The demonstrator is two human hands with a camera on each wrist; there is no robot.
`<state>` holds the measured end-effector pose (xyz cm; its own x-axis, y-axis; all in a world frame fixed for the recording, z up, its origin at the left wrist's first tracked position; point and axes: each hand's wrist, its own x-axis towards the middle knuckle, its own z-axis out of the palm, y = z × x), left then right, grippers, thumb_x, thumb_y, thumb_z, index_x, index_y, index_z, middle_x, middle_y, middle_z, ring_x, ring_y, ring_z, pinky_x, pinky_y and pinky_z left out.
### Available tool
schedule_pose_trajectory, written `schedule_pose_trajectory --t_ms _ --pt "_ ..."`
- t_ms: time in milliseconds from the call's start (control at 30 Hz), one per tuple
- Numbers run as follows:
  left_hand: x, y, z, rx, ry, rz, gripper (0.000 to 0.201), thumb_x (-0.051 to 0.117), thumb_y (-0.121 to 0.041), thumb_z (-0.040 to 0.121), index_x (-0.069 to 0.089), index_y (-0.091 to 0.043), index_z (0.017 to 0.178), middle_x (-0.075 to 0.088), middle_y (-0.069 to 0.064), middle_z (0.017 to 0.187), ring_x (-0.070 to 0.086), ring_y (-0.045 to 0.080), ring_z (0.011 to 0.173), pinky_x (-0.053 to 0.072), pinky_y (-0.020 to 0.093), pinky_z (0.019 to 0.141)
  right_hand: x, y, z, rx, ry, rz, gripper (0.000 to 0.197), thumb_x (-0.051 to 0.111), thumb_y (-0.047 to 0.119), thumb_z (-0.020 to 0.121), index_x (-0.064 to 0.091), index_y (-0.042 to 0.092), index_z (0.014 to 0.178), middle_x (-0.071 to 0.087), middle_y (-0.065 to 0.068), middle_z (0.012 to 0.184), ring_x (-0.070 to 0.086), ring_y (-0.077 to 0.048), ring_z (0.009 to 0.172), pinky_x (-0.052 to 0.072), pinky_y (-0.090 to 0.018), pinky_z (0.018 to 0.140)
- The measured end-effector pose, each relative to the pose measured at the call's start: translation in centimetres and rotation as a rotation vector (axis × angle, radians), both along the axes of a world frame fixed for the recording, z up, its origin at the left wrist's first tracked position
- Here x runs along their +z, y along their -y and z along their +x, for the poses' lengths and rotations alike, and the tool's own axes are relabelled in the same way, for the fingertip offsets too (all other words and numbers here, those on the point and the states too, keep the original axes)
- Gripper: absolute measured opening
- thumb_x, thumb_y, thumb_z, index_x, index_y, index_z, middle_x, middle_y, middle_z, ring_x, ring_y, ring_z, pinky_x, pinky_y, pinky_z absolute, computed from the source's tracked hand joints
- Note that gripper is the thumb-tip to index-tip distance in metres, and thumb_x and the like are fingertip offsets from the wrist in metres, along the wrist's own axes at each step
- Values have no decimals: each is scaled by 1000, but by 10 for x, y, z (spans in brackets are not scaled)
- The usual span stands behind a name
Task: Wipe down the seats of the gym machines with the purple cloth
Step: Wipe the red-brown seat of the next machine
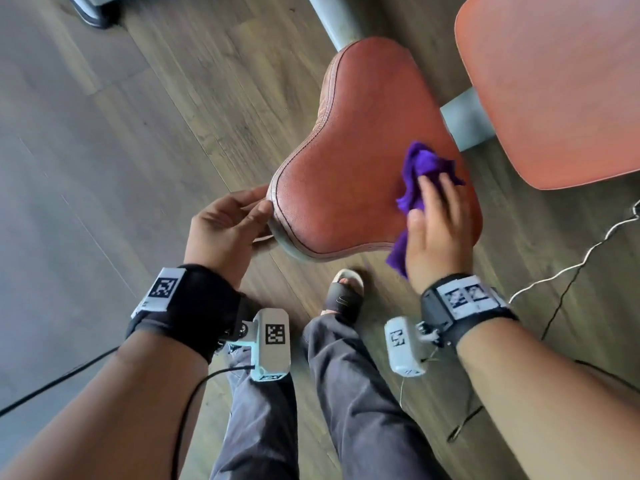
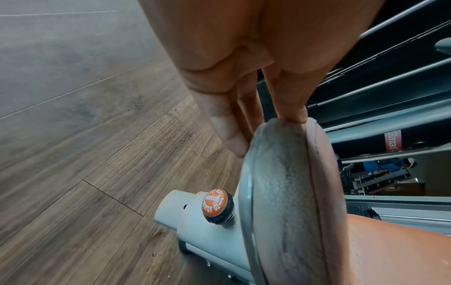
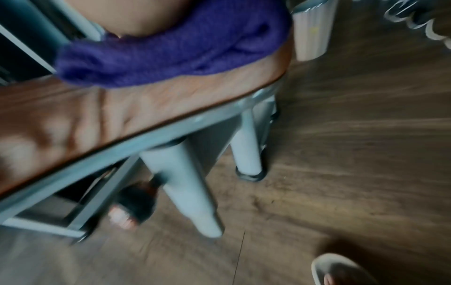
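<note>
A red-brown padded seat fills the middle of the head view. The crumpled purple cloth lies on its right side, and my right hand presses flat on it with fingers stretched over the folds. A tail of cloth hangs off the near edge. My left hand grips the seat's near-left corner, thumb on top and fingers underneath. The left wrist view shows that hand at the worn seat rim. The right wrist view is blurred, with the cloth on the seat.
A second red pad stands to the right. Grey frame tubes run behind and under the seat, with an orange adjustment knob on the post. A white cable trails over the wooden floor at right. My sandalled foot is below the seat.
</note>
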<state>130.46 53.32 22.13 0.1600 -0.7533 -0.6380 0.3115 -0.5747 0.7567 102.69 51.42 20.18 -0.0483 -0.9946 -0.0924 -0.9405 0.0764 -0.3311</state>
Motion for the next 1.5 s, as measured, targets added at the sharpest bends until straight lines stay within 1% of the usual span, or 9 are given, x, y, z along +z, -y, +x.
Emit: schedule_pose_trajectory --t_ms 200,300,433,633,733,967,1300,1367,1500 --pt "10 8 -4 -82 109 29 15 53 -12 102 62 -21 110 75 5 89 74 29 75 62 46 68 -5 34 -7 -234 -36 59 66 23 47 93 45 16 147 36 -18 156 34 -44 139 24 -51 117" --pt "12 16 -17 -120 241 44 13 47 -32 99 52 -29 110 66 2 95 70 26 87 62 47 69 14 9 43 63 -3 44 59 32 43 97 38 19 151 27 -11 161 24 -42 146 19 -53 120" --pt "7 36 -36 -191 477 -18 35 40 -53 101 52 -26 120 62 -5 106 60 9 93 48 26 81 18 -8 40 422 38 37 57 38 38 100 34 21 154 20 -7 164 15 -34 152 19 -55 120" --pt "0 44 -52 -135 759 14 42 36 -52 103 65 -24 115 58 -11 89 51 10 88 33 20 77 -9 13 -36 -143 19 109 62 28 43 95 38 17 151 26 -14 161 21 -41 147 21 -54 119" --pt "-4 44 -51 -117 802 9 43 35 -49 104 67 -22 113 59 -7 88 49 12 86 32 22 76 -2 22 -19 -227 -47 142 67 23 46 91 38 19 151 26 -14 161 22 -44 145 20 -54 119" --pt "-16 41 -49 -58 816 -18 37 40 -43 104 67 -19 94 55 -8 69 46 10 72 29 22 66 28 26 36 698 -20 116 63 44 38 97 27 27 156 13 -9 166 8 -34 153 17 -56 120" --pt "-15 42 -46 -78 788 8 37 38 -51 97 60 -25 85 51 -12 63 45 7 63 30 24 64 -2 218 20 162 -41 328 60 39 32 103 16 25 158 9 -15 165 18 -35 149 19 -43 120" --pt "-17 41 -46 -74 775 6 40 37 -53 96 63 -23 88 49 -15 61 46 2 63 29 21 63 6 197 36 248 -164 297 62 39 35 102 16 23 158 7 -16 165 15 -42 148 15 -50 121" --pt "-21 42 -45 -66 751 -16 42 38 -53 95 68 -24 96 55 -18 67 50 -5 65 33 7 59 28 113 67 845 -189 127 66 34 45 94 28 23 155 14 -17 165 15 -45 149 16 -59 120"
